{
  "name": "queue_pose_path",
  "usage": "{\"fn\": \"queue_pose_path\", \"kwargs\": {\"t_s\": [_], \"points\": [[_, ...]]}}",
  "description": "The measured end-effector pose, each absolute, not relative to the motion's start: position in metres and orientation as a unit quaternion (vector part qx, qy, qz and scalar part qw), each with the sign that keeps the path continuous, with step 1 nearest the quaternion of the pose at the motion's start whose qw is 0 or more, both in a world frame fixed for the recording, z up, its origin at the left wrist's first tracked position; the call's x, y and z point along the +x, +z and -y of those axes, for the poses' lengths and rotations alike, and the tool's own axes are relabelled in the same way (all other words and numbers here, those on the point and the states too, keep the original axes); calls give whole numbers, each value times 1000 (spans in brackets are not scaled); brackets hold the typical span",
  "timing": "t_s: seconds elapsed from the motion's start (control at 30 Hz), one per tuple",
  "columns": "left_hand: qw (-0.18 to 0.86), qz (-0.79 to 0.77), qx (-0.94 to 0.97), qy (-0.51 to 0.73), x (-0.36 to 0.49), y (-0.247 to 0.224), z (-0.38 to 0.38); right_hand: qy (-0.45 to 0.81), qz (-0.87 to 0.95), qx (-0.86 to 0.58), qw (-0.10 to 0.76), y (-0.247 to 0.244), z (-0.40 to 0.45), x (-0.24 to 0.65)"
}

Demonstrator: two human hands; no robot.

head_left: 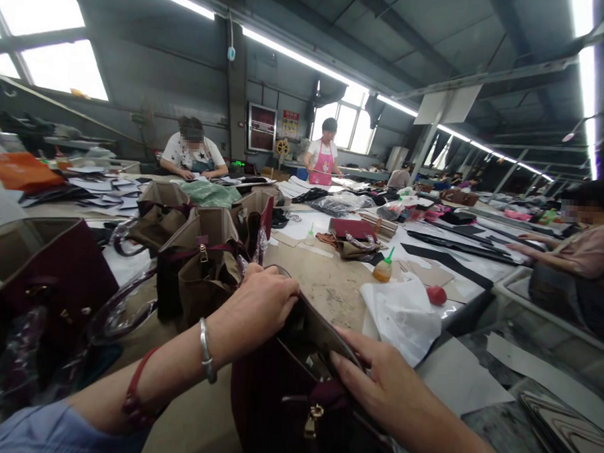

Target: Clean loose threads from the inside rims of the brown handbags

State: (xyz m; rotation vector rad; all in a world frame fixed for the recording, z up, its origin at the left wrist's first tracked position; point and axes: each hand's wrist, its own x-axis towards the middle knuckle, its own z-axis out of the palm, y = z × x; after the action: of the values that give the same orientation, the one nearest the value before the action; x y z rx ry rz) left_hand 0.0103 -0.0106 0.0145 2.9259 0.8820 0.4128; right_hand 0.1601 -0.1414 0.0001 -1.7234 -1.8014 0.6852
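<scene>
A dark maroon handbag stands before me with its top gaping and its brown-grey lining in view. On its front hangs a gold-coloured clasp. My left hand is closed over the left end of the bag's rim, with its fingertips partly hidden. At the right side my right hand grips the rim, thumb inside the opening and fingers on the outer side. Left of the bag are more open handbags with brown lining, and another large maroon bag with plastic-wrapped handles.
On the table are a glue bottle with a green nozzle, a white plastic bag, a red object and a maroon handbag. Co-workers sit or stand beyond, including a person at right. Card pieces lie at lower right.
</scene>
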Motion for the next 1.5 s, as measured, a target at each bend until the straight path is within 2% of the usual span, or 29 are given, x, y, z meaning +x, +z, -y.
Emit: {"fn": "queue_pose_path", "kwargs": {"t_s": [0.33, 0.77, 0.97, 1.17, 1.37, 1.5], "points": [[5, -276, 957, 92, 3, 25, 0, 225, 655, -677, 250, 4, 127, 173], [25, -304, 945, 116, 10, 19, -19, 229, 627, -693, 271, 1, 108, 180], [-9, -293, 938, 188, 14, 14, -27, 290, 623, -655, 314, -8, 105, 190], [40, -298, 944, 139, 23, 11, -39, 361, 610, -625, 328, -10, 104, 200], [46, -308, 937, 156, 27, 9, -42, 380, 627, -606, 308, -7, 103, 207], [51, -304, 938, 158, 26, 9, -41, 436, 605, -581, 327, -10, 102, 209]]}}
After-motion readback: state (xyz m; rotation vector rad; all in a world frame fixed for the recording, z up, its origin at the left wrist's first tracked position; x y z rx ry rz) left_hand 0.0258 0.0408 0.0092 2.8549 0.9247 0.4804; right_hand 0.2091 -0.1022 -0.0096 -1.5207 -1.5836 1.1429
